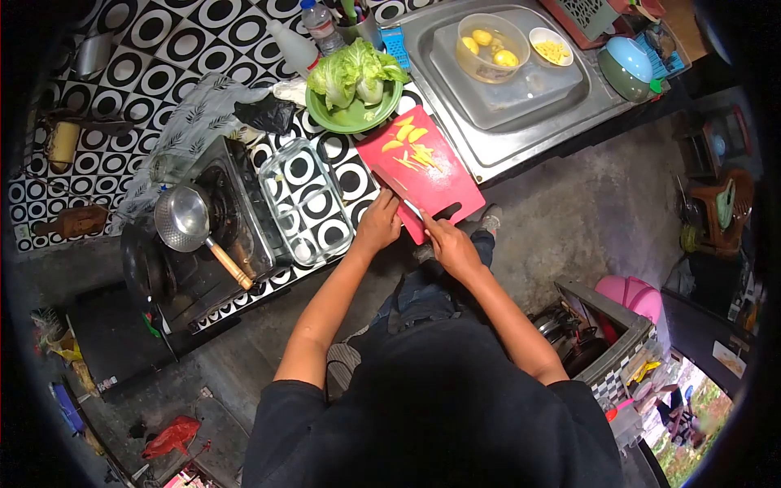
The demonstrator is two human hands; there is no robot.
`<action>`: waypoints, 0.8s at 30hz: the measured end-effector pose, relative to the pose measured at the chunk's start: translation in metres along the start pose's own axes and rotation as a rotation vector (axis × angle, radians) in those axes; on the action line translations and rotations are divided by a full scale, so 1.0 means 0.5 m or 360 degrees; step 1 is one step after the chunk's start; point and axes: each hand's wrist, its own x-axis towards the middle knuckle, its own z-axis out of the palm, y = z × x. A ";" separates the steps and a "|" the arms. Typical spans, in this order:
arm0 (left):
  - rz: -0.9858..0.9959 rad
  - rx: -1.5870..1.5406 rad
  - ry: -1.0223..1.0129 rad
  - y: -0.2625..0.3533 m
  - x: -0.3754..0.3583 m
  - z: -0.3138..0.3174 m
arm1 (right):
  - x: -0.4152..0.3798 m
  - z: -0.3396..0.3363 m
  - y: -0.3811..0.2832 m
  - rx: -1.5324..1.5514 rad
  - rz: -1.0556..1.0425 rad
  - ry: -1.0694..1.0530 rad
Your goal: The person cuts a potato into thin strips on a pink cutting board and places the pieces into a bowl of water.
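A red cutting board (446,185) lies at the counter edge before me. Yellow slices and strips (413,146), which look like potato, are spread over its far half. My right hand (449,248) is closed around the pale handle of a knife (411,207), whose blade points away to the left over the board. At the board's left edge, my left hand (380,218) has its fingers bent together close to the blade; what they hold, if anything, is hidden. Just beyond the board stands a green plate (355,124) with leafy lettuce (351,77) on it.
In the sink (455,130), a clear bowl (491,50) holds peeled yellow pieces in liquid, beside a small white bowl (551,47) of cut bits. A glass dish (305,203) sits left of my hands. Farther left, a wooden-handled strainer pan (184,218) rests on the stove (232,207).
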 end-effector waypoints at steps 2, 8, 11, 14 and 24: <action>-0.0014 -0.0011 0.0001 0.004 0.002 -0.002 | 0.001 -0.001 0.003 0.0001 -0.0009 -0.0004; -0.0023 0.0020 0.0021 0.002 -0.002 0.006 | 0.003 -0.005 0.006 -0.0010 -0.0007 -0.0031; -0.0023 0.0031 0.0025 -0.004 -0.005 0.011 | 0.004 -0.004 0.009 -0.0013 -0.0013 -0.0032; -0.0040 0.0031 0.0003 -0.006 -0.007 0.014 | 0.003 -0.004 0.014 -0.0013 -0.0034 -0.0024; -0.0089 -0.0022 -0.0056 -0.007 -0.009 0.012 | 0.008 -0.011 0.010 -0.0019 -0.0023 -0.0046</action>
